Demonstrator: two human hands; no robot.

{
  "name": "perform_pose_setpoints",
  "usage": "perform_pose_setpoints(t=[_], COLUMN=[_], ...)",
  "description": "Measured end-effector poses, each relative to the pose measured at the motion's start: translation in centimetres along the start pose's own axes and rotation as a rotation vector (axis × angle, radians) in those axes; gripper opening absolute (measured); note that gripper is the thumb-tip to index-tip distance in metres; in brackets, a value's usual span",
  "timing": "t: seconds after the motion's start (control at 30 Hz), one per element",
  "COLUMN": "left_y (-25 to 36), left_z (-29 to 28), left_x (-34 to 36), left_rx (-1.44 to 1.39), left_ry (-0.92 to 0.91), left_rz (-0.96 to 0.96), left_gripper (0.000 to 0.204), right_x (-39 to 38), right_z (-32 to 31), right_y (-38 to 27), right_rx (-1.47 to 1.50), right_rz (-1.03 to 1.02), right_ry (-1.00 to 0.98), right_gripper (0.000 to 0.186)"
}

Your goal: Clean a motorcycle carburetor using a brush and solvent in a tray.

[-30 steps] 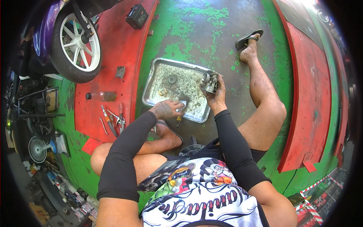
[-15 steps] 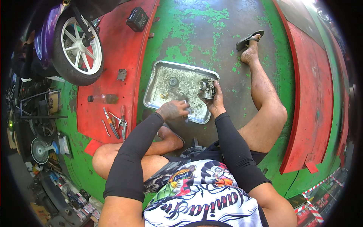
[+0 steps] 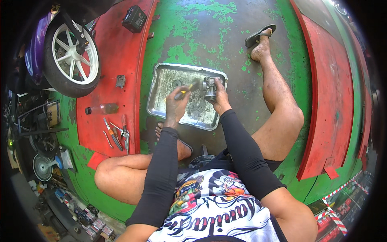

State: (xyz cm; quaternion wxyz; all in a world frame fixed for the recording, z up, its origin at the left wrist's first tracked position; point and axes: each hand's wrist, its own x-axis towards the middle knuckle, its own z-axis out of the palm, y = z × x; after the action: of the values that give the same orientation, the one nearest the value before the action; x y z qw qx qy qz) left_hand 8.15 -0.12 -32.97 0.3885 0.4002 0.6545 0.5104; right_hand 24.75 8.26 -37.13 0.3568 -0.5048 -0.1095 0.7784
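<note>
My left hand (image 3: 178, 99) grips a yellow-and-black handled brush (image 3: 183, 91), its dark head, smeared by motion, near the left side of a metal carburetor (image 3: 209, 88). My right hand (image 3: 221, 96) holds the carburetor over a shallow metal tray (image 3: 156, 105) of cloudy liquid. A round dark part (image 3: 177, 83) lies in the tray, partly behind the brush.
On the red left platform (image 3: 107, 52) are a battery (image 3: 134, 18), small metal part (image 3: 120, 81), plastic bottle (image 3: 107, 109) and several tools (image 3: 117, 135). A motorbike front wheel (image 3: 72, 58) is at upper left, a fan (image 3: 42, 166) lower left, another red platform (image 3: 324, 101) at right.
My left hand has risen from the tray's lower edge, bringing the brush up beside the carburetor. My right hand and the carburetor have shifted slightly left in the picture.
</note>
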Motion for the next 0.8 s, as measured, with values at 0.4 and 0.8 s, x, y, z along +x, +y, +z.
perform_pose_setpoints(t=[0.4, 0.8], left_y=[7.9, 7.1], left_z=[-0.4, -3.5], left_x=[2.8, 2.1], left_rx=[0.364, 0.457], left_ry=[-0.481, -0.339], left_rz=[0.259, 0.193], left_gripper=[0.021, 0.021], right_x=[2.4, 3.1], right_z=[0.9, -0.4], right_y=[0.5, 0.3], right_rx=[-0.012, -0.055], right_rz=[-0.009, -0.086], right_ry=[0.072, -0.016], right_gripper=[0.050, 0.057])
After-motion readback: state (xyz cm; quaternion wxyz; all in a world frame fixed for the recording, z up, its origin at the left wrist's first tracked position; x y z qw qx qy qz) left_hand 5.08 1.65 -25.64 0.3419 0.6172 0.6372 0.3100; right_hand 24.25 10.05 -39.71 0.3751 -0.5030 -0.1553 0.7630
